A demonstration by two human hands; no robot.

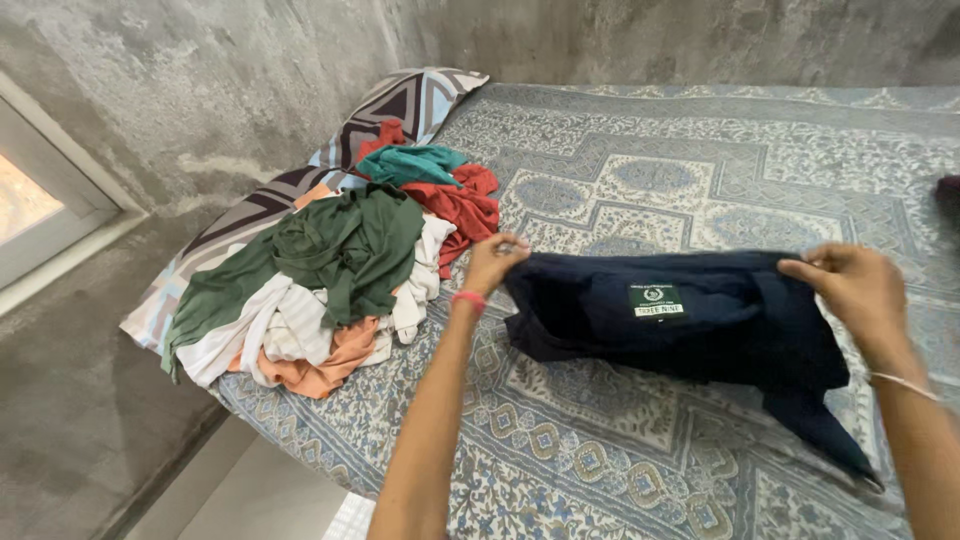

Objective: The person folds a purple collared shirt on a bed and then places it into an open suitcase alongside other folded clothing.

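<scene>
Here, seen from above, a person's two bare hands hold a dark navy garment (690,320) stretched out over a bed (620,180). The left hand (492,262), with a red band at the wrist, has its fingers (508,244) pinched closed on the garment's upper left edge. The right hand (858,285), with a thin bracelet at the wrist, has its fingers (808,268) curled shut around the upper right edge. Between the hands the cloth hangs in a folded band, with a small green label facing up near its middle. Its lower folds touch the bed, and a dark tail of fabric trails toward the lower right corner.

The bed is covered by a grey-blue sheet with a block-printed floral pattern. To the left of the left hand, just beside it, lies a heap of clothes (340,270): dark green on top, teal and red pieces farther back, white and orange pieces at the front. The heap rests partly on a pillow (410,100) with a striped geometric cover, pushed against a rough grey concrete wall (200,90). A window frame (50,220) shows at the far left.
</scene>
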